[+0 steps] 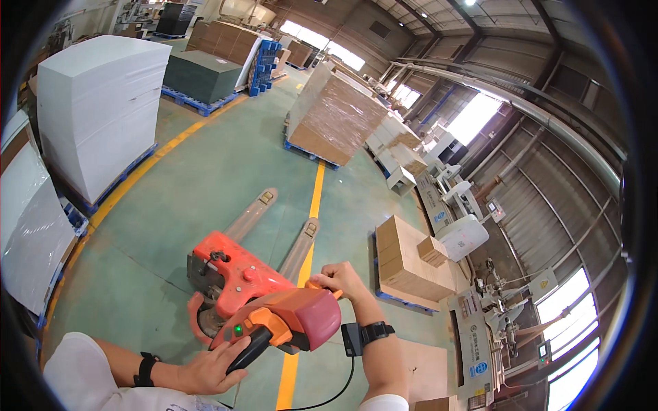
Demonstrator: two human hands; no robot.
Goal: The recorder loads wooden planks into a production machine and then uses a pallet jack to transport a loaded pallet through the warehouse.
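The black grip on the left side of the pallet truck's handle head [288, 322] is grasped by the left hand [209, 370], its fingers curled around it from below. The orange lever on the right side of the same head is held by the right hand [340, 279], its fingers closed over the lever and the wrist bent upward. A black band is worn on each wrist (a small dark device with a trailing cable is attached to the one on the right). The red pallet truck [233, 274] is seen standing on the green floor [205, 171] just in front of the person, its two grey forks [274, 226] pointing away and lying flat and bare. The right fork is laid beside a yellow line [317, 188] painted along the floor. A shrink-wrapped stack of brown board on a blue pallet [336, 116] is placed well beyond the fork tips. A tall white stack of sheets [99, 109] is set to the left, and a lower stack of brown cartons [408, 264] is found near the right hand, next to a row of machines [473, 274] along the right wall.
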